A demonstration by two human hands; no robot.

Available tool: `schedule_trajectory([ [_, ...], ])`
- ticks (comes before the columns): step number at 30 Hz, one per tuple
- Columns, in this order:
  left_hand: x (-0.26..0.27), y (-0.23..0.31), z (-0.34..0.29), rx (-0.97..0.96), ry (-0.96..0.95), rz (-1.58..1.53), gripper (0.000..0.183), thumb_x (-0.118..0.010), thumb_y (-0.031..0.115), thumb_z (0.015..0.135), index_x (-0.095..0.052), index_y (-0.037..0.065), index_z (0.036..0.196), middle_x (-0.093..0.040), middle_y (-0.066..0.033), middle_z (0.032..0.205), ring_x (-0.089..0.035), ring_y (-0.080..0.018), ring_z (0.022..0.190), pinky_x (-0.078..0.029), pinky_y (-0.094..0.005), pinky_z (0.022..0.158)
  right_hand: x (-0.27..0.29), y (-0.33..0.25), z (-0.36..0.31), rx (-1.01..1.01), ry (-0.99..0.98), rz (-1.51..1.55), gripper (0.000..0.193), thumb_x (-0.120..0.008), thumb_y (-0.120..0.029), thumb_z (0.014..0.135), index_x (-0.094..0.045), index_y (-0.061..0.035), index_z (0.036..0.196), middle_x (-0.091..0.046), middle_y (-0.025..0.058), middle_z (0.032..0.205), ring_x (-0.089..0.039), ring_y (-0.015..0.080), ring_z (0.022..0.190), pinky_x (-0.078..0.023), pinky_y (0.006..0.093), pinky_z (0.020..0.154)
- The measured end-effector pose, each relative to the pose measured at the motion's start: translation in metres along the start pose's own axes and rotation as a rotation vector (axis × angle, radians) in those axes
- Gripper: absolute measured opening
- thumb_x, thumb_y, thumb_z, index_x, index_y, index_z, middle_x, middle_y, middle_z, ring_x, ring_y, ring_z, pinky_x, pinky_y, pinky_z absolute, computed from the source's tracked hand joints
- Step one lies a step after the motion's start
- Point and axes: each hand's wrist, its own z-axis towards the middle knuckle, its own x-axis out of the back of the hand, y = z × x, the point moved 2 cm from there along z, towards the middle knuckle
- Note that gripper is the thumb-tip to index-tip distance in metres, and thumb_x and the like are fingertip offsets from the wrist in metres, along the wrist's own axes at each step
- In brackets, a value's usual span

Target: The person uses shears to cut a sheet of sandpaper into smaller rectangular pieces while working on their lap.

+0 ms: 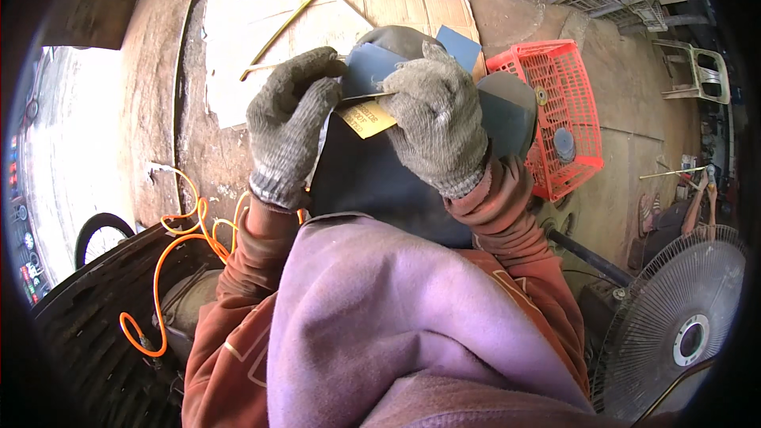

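Note:
Both my hands wear grey knitted work gloves and are raised over my lap. My left hand (293, 123) pinches the left edge of a sheet of sandpaper (372, 70), its thumb and fingers pressed together. My right hand (436, 115) grips the same sheet from the right, fingers curled over it. The sheet looks folded or bent: its blue-grey face shows above, and its yellow printed backing below, between the hands. A second blue-grey piece (458, 49) sticks out beyond my right hand. Another blue-grey sheet (506, 123) rests on my right leg.
A red plastic basket (590, 162) stands to the right, with a round grey-blue disc (564, 144) inside. Ahead lies holed cardboard (261, 28) with a thin rod (305, 6) across it. An orange hose (162, 269) coils at left. A fan (674, 325) stands close at right.

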Motion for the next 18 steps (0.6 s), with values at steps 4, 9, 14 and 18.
schedule_trajectory([
  [4,0.001,-0.011,0.001,0.028,0.002,-0.022,0.031,-0.067,-0.003,0.098,-0.069,-0.004,0.129,-0.075,-0.012,0.12,-0.069,-0.0172,0.111,-0.056,-0.0319,0.099,0.0,0.002,-0.001,-0.003,-0.025,0.003,0.021,-0.074,-0.011,0.084,-0.07,-0.0084,0.104,-0.066,0.0079,0.114,-0.063,0.0317,0.111,-0.046,0.0559,0.112],
  [9,0.002,-0.009,0.003,0.028,-0.022,0.045,0.03,-0.066,-0.002,0.098,-0.07,-0.004,0.128,-0.075,-0.0124,0.121,-0.07,-0.0178,0.111,-0.056,-0.0319,0.099,-0.003,0.002,-0.001,0.006,0.042,0.026,0.022,-0.076,-0.011,0.082,-0.069,-0.0093,0.103,-0.066,0.0085,0.114,-0.063,0.0324,0.111,-0.046,0.0566,0.11],
  [14,0.004,-0.012,0.003,0.034,-0.021,0.052,0.027,-0.066,-0.001,0.099,-0.072,-0.004,0.126,-0.075,-0.0118,0.12,-0.07,-0.0166,0.11,-0.056,-0.0312,0.099,0.002,0.001,0.006,-0.041,0.035,0.083,0.027,-0.08,-0.011,0.081,-0.068,-0.0107,0.105,-0.067,0.0097,0.115,-0.064,0.0347,0.112,-0.047,0.0556,0.108],
  [18,0.006,-0.013,0.003,0.054,-0.046,0.031,0.025,-0.065,-0.001,0.1,-0.073,-0.004,0.124,-0.076,-0.0101,0.118,-0.069,-0.0153,0.109,-0.054,-0.0302,0.099,0.004,-0.003,0.01,-0.06,0.058,0.093,0.03,-0.081,-0.002,0.081,-0.067,-0.0085,0.107,-0.071,0.0123,0.115,-0.067,0.0363,0.108,-0.051,0.0512,0.103],
])
